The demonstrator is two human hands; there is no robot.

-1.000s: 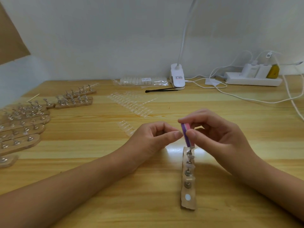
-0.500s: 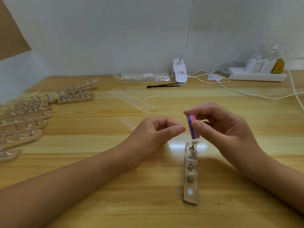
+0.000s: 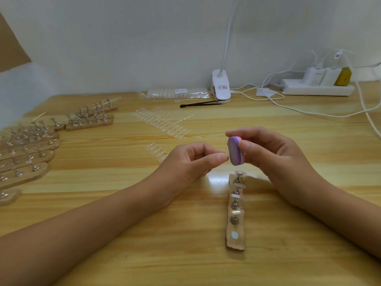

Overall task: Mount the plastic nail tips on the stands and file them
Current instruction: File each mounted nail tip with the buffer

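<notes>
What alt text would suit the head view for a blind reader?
A person's right hand holds a purple-and-pink nail file over a wooden strip of stands carrying clear nail tips; the left hand pinches thumb to forefinger beside it. More stand strips lie left on the table.

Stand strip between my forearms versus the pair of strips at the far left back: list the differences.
The stand strip lies alone, pointing away from you; the pair of strips lie side by side, crosswise. Clear tips sit on the near strip's pegs; the pair's are too small to tell. Both are wooden with metal pegs.
</notes>
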